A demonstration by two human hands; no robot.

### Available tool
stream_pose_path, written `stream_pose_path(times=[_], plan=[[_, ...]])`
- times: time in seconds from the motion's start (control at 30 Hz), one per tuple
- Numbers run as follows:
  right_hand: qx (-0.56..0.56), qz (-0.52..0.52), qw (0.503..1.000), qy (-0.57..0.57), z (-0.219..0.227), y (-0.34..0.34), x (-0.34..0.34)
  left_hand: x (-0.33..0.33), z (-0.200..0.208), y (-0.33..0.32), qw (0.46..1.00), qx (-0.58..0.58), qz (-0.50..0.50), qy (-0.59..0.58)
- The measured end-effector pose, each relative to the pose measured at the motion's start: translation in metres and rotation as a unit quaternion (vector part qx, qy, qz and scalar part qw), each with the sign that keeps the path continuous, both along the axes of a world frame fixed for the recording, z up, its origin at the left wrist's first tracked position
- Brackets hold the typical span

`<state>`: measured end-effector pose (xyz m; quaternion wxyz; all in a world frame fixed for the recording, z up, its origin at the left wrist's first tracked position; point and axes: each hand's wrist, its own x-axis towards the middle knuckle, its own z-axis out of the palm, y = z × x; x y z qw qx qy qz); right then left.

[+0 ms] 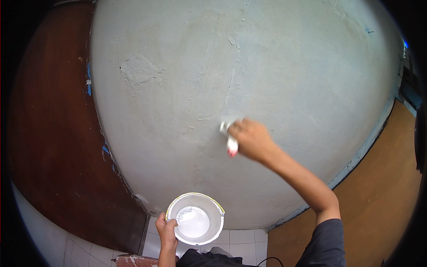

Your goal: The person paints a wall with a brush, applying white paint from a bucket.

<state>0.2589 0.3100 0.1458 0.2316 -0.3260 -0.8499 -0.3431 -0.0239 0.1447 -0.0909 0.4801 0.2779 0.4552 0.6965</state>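
My right hand is raised in front of the pale wall, its fingers closed round a paintbrush. The brush handle is white with a red end pointing down; its upper end is at the wall, and its bristles are hard to make out. Low down, my left hand grips the left rim of a white bucket, thumb over the edge. White paint lies in the bottom of the bucket, which is held up in front of my body.
A crack runs down the wall, with a rough patch to its left. A dark brown wooden panel stands at left, a lighter brown one at right. Below are white floor tiles and a paint-spattered reddish object.
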Motion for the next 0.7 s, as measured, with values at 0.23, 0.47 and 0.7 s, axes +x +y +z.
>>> stream_pose_path(times=[0.23,0.47,0.7], plan=[[0.272,-0.05,0.949,0.151,0.189,-0.009,0.004,0.004,-0.014,0.001,1.0,-0.015,0.011,0.006],[0.133,0.042,0.99,0.017,0.017,0.011,-0.036,0.004,-0.011,0.01,0.999,-0.019,0.025,-0.021],[-0.001,0.025,0.991,0.129,0.062,0.011,-0.026,0.0,-0.011,0.008,1.0,-0.012,0.016,-0.016]])
